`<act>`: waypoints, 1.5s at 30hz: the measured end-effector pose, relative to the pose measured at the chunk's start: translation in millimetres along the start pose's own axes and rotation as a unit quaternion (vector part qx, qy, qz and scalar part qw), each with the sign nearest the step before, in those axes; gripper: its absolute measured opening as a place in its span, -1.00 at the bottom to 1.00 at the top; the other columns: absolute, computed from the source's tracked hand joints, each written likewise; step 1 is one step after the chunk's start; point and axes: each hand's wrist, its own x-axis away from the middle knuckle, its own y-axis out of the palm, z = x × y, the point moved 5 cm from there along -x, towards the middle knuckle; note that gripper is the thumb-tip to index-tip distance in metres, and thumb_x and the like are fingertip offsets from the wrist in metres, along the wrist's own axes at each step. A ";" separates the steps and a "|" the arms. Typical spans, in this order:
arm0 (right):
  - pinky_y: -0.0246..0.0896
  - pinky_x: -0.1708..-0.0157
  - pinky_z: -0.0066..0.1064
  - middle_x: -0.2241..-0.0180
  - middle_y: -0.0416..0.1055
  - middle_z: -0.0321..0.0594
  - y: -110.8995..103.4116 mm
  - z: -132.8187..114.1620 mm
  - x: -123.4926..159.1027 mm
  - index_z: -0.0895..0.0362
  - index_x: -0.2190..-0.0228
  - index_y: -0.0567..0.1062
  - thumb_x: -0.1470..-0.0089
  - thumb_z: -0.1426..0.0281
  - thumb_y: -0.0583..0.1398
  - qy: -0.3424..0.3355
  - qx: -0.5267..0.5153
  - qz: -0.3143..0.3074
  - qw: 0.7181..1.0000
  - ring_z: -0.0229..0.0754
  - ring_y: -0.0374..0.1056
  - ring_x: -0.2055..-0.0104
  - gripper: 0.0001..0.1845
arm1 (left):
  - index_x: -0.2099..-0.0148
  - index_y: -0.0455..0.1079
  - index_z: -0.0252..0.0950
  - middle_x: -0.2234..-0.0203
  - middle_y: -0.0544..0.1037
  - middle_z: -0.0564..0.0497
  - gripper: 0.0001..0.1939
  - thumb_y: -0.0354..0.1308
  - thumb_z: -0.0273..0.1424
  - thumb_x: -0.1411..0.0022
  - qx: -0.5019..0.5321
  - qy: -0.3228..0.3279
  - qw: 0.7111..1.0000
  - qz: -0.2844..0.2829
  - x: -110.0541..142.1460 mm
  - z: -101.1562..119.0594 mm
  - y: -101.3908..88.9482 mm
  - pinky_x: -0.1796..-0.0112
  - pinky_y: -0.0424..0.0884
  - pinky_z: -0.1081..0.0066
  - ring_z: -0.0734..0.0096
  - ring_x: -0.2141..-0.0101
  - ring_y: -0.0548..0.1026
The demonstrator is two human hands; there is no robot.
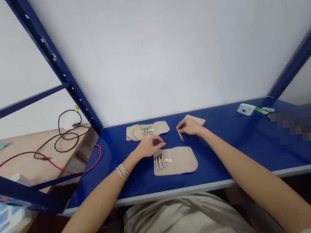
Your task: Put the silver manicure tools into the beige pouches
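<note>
A beige manicure case (184, 159) lies unfolded on the blue table, with several metal nail-care tools (160, 162) tucked in its left half. Just above its upper left edge is my left hand (147, 146), fingers curled and thumb tip close to the index finger; whatever is between them is too small to see. My right hand (191, 126) pinches a slim metal tool (182, 136), pointing down near the tabletop. Beneath and behind that hand lies a flat beige piece (198, 119). Farther back, partly behind my left hand, an open beige case (161, 127) holds more metal tools.
Other beige cases (130, 133) overlap at the back left. At the right lie a white-and-blue item (246, 109) and a green item (260, 110). Blue frame posts (58, 64) flank the table. A red cable (73, 172) crosses its left edge from a wooden bench (17, 145).
</note>
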 end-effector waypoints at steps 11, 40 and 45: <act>0.32 0.29 -0.47 0.35 0.59 -0.13 -0.1 -1.2 -0.6 0.22 0.33 0.62 0.13 0.49 0.29 -0.003 0.010 0.000 1.000 -0.16 0.47 0.32 -0.78 | 0.31 0.52 -0.32 0.48 0.56 0.01 -0.79 0.18 -0.27 -0.16 0.002 -0.001 1.000 -0.002 0.1 0.7 0.0 0.43 0.32 0.48 0.48 0.50 0.42; 0.28 0.36 -0.49 0.36 0.51 -0.18 -0.8 -0.9 -2.4 0.19 0.30 0.60 0.16 0.47 0.30 -0.040 0.045 0.009 0.998 -0.24 0.39 0.36 -0.73 | 0.31 0.52 -0.34 0.51 0.55 0.00 -0.79 0.18 -0.28 -0.16 -0.007 -0.003 1.000 -0.005 0.5 5.2 -1.7 0.43 0.31 0.48 0.47 0.51 0.42; 0.27 0.36 -0.48 0.36 0.49 -0.20 -1.5 -0.8 -2.7 0.17 0.32 0.59 0.17 0.44 0.31 -0.046 0.056 0.020 0.997 -0.23 0.38 0.37 -0.74 | 0.31 0.52 -0.33 0.50 0.55 0.00 -0.78 0.18 -0.27 -0.16 -0.008 -0.003 1.000 -0.004 0.2 5.3 -1.6 0.42 0.32 0.47 0.47 0.50 0.43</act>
